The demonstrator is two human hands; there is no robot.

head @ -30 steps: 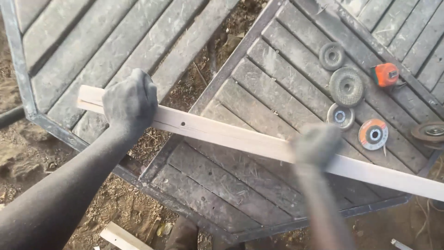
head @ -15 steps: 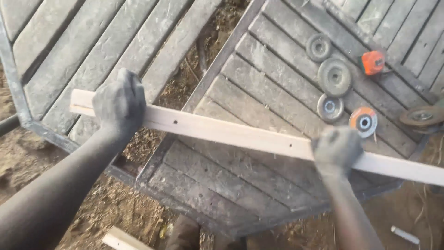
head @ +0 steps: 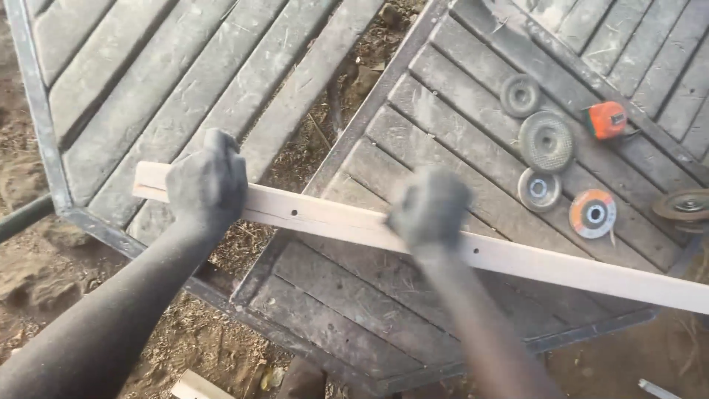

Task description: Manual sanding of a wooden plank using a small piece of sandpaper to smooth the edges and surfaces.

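Wood strip: long, pale, square-edged, with small drilled holes along its face. It lies slantwise above two grey slatted panels, its left end over the left panel, its right end running out of view past the right panel.

Near items:
- Offcut: pale wood scrap on the dirt at the lower edge.
- Ground: brown earth with litter, showing between and below the panels.
- Left hand: dusty, fingers wrapped over the strip near its left end, closed firmly on it. It sits at about the same place on the strip as half a second ago.
- Right hand: blurred by motion, curled over the strip close to its middle. Half a second ago it gripped much further toward the right end; it has since slid leftward, so the two hands are now near each other. The long right part of the strip now hangs unsupported.

Far items, on the right panel, well clear of the hands:
- Orange flap disc, just beyond the strip.
- Small metal disc, beside it.
- Large grey disc.
- Small dark disc.
- Orange tape measure.
- Dark disc, cut off by the right edge.
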